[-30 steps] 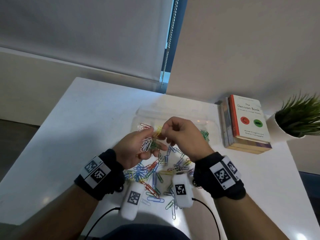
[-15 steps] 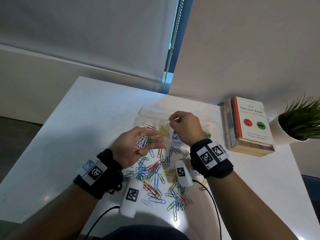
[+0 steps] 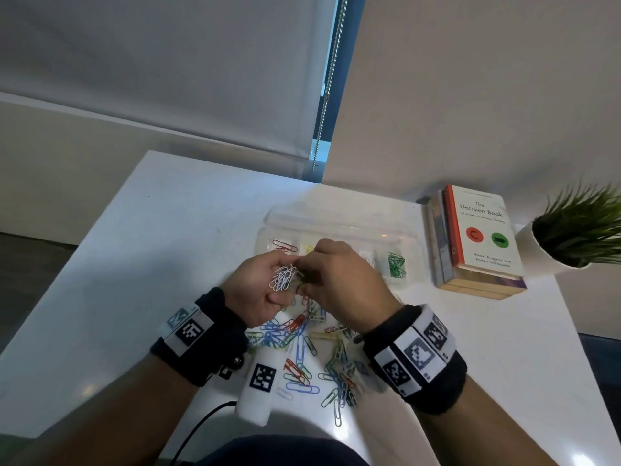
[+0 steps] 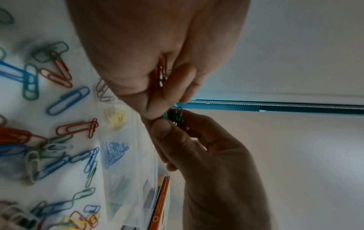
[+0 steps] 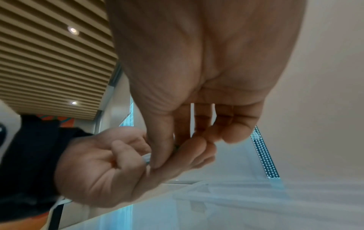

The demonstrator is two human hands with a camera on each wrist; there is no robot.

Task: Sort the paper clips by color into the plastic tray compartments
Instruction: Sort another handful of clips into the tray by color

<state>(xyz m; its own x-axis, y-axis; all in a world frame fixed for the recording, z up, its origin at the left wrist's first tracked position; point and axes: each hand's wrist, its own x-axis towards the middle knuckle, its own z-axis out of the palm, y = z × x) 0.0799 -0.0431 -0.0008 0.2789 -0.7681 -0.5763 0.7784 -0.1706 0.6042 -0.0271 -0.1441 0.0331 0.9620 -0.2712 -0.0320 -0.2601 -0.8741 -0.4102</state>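
Observation:
My left hand is cupped above the table and holds a bunch of white paper clips; the left wrist view also shows red clips in its palm. My right hand meets it, its thumb and fingers pinching green clips at the left fingertips. Behind the hands lies the clear plastic tray, with red clips, yellow clips and green clips in separate compartments. A blue heap also shows. Loose mixed clips lie under my wrists.
A stack of books sits right of the tray, with a potted plant beyond it. A blind's bead chain hangs behind the white table. White camera pods and a black cable hang below my wrists.
My right hand pulled back from the tray to my left hand and now pinches green clips there. My left hand still holds its bunch of clips.

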